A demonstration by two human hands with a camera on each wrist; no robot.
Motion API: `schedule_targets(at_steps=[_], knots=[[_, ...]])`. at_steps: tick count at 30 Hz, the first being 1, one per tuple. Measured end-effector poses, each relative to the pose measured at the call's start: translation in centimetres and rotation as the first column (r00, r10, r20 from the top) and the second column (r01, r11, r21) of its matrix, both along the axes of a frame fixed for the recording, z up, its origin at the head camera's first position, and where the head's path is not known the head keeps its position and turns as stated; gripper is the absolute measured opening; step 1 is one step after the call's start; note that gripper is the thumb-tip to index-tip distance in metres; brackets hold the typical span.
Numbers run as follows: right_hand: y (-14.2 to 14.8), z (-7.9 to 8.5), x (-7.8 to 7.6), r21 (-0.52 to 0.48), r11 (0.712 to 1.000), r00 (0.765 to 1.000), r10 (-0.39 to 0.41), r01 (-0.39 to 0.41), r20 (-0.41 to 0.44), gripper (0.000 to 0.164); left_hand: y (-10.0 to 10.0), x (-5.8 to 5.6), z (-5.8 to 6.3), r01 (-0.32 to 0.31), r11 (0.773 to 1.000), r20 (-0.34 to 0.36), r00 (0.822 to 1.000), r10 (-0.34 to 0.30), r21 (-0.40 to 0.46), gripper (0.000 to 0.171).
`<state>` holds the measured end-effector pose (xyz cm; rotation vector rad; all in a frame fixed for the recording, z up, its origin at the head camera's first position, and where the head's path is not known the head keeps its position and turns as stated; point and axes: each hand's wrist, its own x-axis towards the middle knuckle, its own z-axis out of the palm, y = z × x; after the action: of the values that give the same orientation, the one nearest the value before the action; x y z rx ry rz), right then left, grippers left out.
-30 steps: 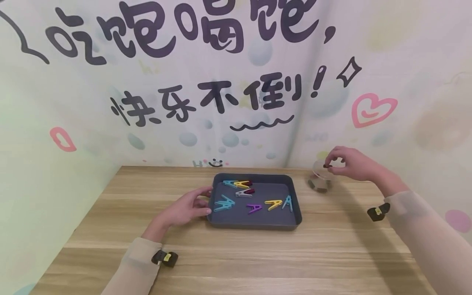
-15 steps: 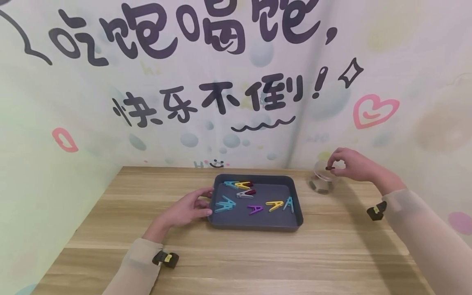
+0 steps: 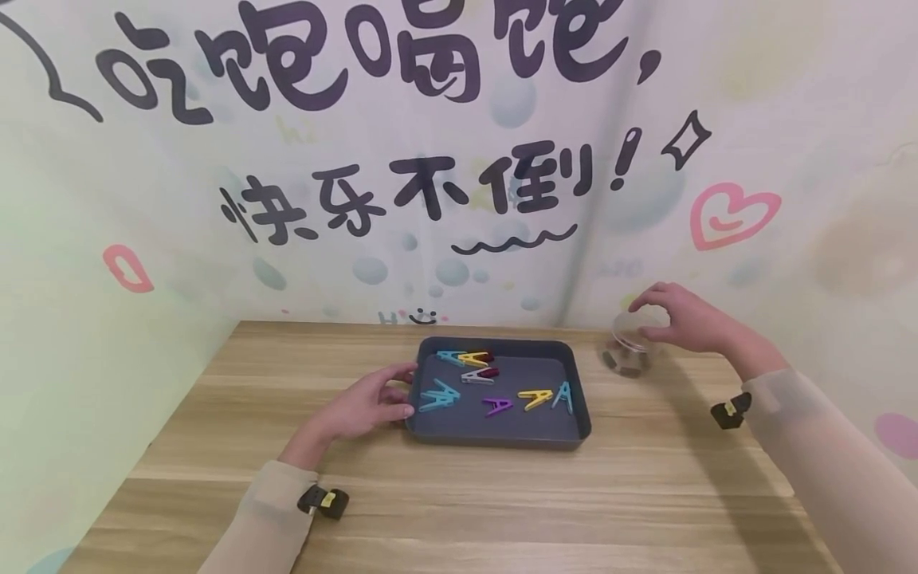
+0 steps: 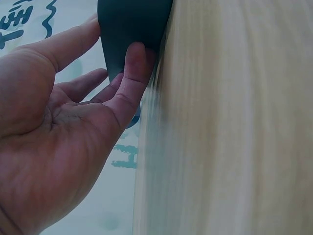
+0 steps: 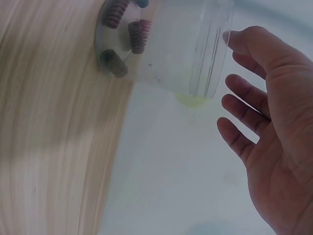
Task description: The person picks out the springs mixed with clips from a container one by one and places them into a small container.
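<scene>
A clear round jar stands at the back right of the table, with several small dark, ridged, coil-like pieces on its bottom. My right hand is at the jar's mouth, thumb and fingers apart, nothing between them. In the right wrist view a fingertip meets the jar's rim. My left hand touches the left end of the dark grey tray, with fingers loosely extended against its outer wall. In the tray lie several plastic clothespins: blue, yellow, purple and grey. Dark red pieces lie by some of them.
The wooden table ends at the back against a printed cloth wall with large lettering. Another stretch of that cloth rises along the left side. A black camera is strapped to the right wrist, another to the left.
The small dark piece that my right fingers pinched over the jar has been let go, and those fingers have spread. My left hand and the tray stay in place.
</scene>
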<state>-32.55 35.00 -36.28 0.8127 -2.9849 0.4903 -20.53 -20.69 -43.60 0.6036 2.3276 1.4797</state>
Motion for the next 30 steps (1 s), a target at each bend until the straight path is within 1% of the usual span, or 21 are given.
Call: schedule_targets(at_steps=[6, 14, 23, 27, 30], knots=[[-0.7, 0.5, 0.3, -0.009, 1.000, 1.000, 0.015, -0.015, -0.011, 0.038, -0.1, -0.1, -0.2, 0.002, 1.000, -0.002, 1.000, -0.002, 0.001, 0.072], [-2.4, 1.5, 1.0, -0.027, 0.999, 0.999, 0.046, -0.046, 0.003, 0.038, -0.2, -0.1, -0.2, 0.005, 1.000, -0.004, 1.000, -0.005, 0.006, 0.072], [-5.0, 1.9, 0.9, -0.025, 0.992, 0.992, 0.123, -0.124, -0.012, 0.033, -0.2, 0.0, 0.0, 0.006, 1.000, 0.004, 1.000, -0.006, 0.010, 0.073], [-6.2, 1.8, 0.8, -0.017, 0.982, 0.981, 0.185, -0.187, -0.050, 0.031, -0.2, -0.1, 0.0, 0.009, 1.000, 0.003, 1.000, -0.009, 0.005, 0.073], [-7.2, 1.7, 0.6, -0.009, 0.976, 0.974, 0.217, -0.218, -0.065, 0.030, -0.2, -0.1, -0.1, 0.009, 1.000, 0.004, 1.000, -0.009, 0.001, 0.073]])
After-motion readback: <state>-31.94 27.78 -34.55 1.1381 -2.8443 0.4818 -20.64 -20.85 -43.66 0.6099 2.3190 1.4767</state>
